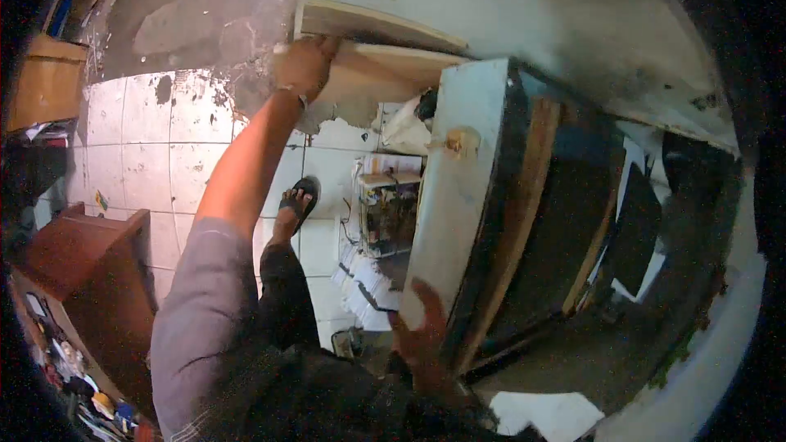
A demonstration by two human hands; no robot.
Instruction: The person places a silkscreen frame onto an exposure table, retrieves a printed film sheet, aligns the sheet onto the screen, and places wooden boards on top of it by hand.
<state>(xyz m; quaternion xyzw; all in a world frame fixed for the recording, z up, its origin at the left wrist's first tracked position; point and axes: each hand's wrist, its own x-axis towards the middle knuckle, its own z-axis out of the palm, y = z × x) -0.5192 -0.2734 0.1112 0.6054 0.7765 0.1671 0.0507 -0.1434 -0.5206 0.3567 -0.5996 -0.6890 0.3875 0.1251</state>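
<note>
My left hand reaches up to the top centre, its fingers closed over the end of a light wooden board that lies against the wall. Lower and to the right, my right hand has its thumb and fingers apart, beside the pale side of a tall worn cabinet. Whether it touches the cabinet, I cannot tell. Nothing shows in its grasp. A brown wooden strip runs along the cabinet's dark face.
Stacked papers and a small cluttered rack stand left of the cabinet. A red-brown wooden piece is at the left, with an orange-brown box above. My sandalled foot rests on white tiles. A white sheet lies bottom right.
</note>
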